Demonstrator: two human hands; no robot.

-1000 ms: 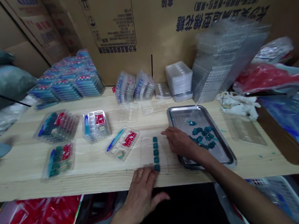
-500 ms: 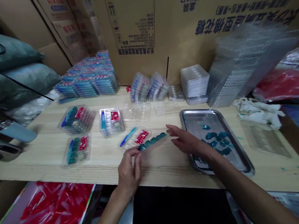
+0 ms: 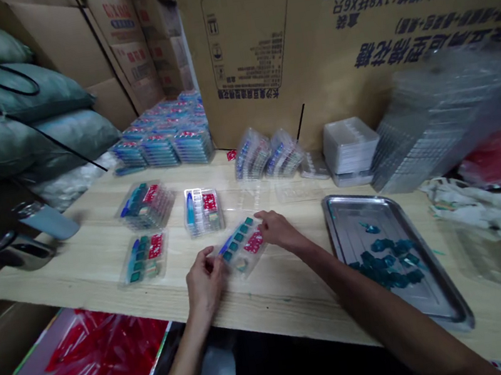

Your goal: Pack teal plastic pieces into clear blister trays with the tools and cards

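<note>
A clear plastic compartment tray (image 3: 243, 266) lies on the table between my hands. In it are a row of teal cubes (image 3: 238, 237), a blue pen (image 3: 226, 244) partly hidden beside them, a red patterned packet (image 3: 254, 242) and a small pale piece. My left hand (image 3: 205, 281) is closed at the tray's near left edge, its fingertips by the lower end of the row. At the far right corner my right hand (image 3: 277, 229) has its fingers pressed on the tray edge, by the row's upper end. A metal tray (image 3: 333, 215) with loose teal pieces (image 3: 389, 264) stands to the right.
Filled packs stand at left (image 3: 146, 205), with one pack (image 3: 142, 259) in front and another (image 3: 202, 211) behind my left hand. Stacked empty clear trays (image 3: 351, 149) stand at the back. An open box of red packets (image 3: 101, 357) sits below the table's left edge.
The row of teal cubes, held up by my left hand before, now lies in the clear tray beside the pen. My right hand has moved left onto the tray's corner. The view has shifted slightly.
</note>
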